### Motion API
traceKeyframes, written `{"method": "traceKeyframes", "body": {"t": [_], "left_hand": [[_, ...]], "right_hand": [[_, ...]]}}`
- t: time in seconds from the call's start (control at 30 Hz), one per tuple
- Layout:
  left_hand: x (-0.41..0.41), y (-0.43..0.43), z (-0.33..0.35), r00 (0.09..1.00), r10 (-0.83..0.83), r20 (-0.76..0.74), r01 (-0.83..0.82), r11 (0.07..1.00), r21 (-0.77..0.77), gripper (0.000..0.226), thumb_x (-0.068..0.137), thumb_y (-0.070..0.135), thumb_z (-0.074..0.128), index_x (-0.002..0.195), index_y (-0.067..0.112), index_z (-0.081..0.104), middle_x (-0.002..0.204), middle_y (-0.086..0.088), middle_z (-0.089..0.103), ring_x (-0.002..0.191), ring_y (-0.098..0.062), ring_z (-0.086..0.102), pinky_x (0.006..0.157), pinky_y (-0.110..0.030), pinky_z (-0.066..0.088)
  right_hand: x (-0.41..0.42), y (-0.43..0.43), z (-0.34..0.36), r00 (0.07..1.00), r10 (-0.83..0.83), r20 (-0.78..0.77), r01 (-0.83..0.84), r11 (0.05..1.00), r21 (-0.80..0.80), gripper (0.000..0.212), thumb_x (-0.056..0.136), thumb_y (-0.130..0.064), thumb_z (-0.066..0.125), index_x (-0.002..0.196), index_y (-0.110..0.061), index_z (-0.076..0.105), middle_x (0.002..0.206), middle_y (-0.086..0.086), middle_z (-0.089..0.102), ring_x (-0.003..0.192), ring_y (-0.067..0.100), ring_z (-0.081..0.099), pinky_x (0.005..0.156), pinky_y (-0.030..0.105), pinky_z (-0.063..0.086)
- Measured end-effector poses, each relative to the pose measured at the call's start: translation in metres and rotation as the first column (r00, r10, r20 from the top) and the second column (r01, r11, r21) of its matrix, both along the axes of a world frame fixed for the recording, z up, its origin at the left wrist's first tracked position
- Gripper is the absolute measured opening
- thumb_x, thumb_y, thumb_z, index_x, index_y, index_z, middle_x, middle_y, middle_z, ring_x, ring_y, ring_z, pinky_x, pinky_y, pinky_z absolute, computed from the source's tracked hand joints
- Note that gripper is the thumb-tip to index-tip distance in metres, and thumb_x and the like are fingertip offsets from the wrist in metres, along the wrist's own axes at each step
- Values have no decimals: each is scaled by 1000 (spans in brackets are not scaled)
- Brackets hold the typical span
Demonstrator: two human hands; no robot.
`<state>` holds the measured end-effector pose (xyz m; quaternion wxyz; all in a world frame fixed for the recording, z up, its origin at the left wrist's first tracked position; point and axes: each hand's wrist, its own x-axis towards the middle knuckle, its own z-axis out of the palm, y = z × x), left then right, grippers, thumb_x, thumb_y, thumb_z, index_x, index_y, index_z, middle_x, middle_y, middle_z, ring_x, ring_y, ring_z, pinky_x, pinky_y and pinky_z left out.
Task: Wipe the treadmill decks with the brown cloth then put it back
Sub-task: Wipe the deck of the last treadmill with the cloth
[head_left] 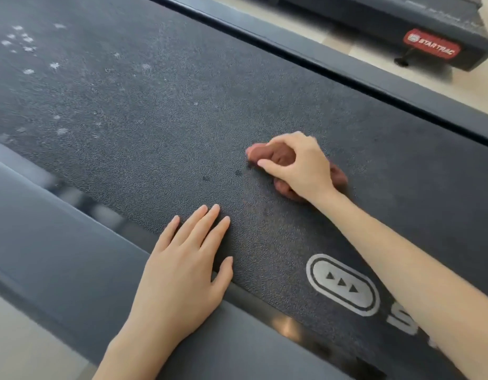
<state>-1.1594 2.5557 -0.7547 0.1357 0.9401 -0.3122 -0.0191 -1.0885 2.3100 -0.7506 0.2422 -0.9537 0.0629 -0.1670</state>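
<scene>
A dark textured treadmill belt point(155, 111) fills most of the view, with pale dusty specks toward its upper left. My right hand point(300, 165) grips a bunched brown cloth point(260, 154) and holds it down on the belt right of centre; most of the cloth is hidden under the hand. My left hand point(182, 267) lies flat with straight fingers, palm down, across the belt's near edge and the side rail.
A grey side rail point(59, 237) runs along the near left edge and another rail point(346, 78) along the far side. A second treadmill point(434, 48) with a red Star Trac badge stands at the top right on a pale floor point(470, 97). A white logo point(342, 283) marks the belt.
</scene>
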Motion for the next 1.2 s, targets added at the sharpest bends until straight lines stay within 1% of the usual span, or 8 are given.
{"method": "traceKeyframes", "body": {"t": [0.13,0.27,0.47,0.6,0.73,1.0,1.1,1.2], "left_hand": [[-2,0,1,1000,0,8,0,1000,-5,58,83,42,33,130,18,55,141,0,47,133,-19,40,109,-47,31],[16,19,1,993,118,-10,-118,992,-34,61,80,48,27,131,28,53,144,4,44,136,-14,36,112,-43,26],[39,36,1,982,190,-3,-190,982,-1,70,78,53,19,137,29,46,149,1,37,140,-15,29,115,-41,19],[37,36,-2,974,224,5,-224,974,-10,67,79,52,20,137,29,46,148,3,37,140,-16,27,115,-38,18],[38,39,-2,963,270,8,-270,963,-18,68,79,52,22,137,25,47,148,2,39,140,-18,28,114,-39,20],[37,38,2,957,290,8,-290,957,-10,60,83,45,35,137,25,46,148,3,37,140,-17,27,115,-37,19],[37,37,2,949,314,10,-314,949,-37,60,82,42,38,137,19,48,147,3,39,140,-15,28,115,-38,23],[37,36,3,934,357,11,-356,932,-66,61,81,39,39,134,13,50,145,-1,43,138,-18,32,113,-40,28]], "right_hand": [[79,-16,-2,989,-148,-29,147,989,-36,37,76,-50,68,106,-28,64,109,3,61,111,27,49,89,35,38],[85,-6,-1,975,-220,-21,218,974,-58,37,77,-50,66,107,-27,64,113,4,60,113,27,48,90,34,37],[-55,66,1,981,195,11,-195,981,25,33,72,-44,72,96,-21,66,97,-2,61,97,21,53,90,36,39],[-121,93,-1,941,337,21,-337,941,24,30,70,-45,70,92,-25,68,95,-8,60,93,16,55,85,37,45],[-77,82,3,943,331,26,-332,943,19,31,70,-45,71,92,-23,68,94,-5,61,92,19,54,85,40,43],[122,53,-2,999,35,-11,-36,998,-47,39,76,-52,67,106,-27,64,108,2,61,110,25,50,85,32,38],[141,54,-5,1000,-3,-3,3,998,-62,40,76,-52,65,107,-27,63,110,4,60,112,27,49,86,32,38],[115,59,-3,998,67,-15,-68,994,-89,41,78,-52,65,109,-24,62,109,5,59,110,26,48,87,33,36]]}}
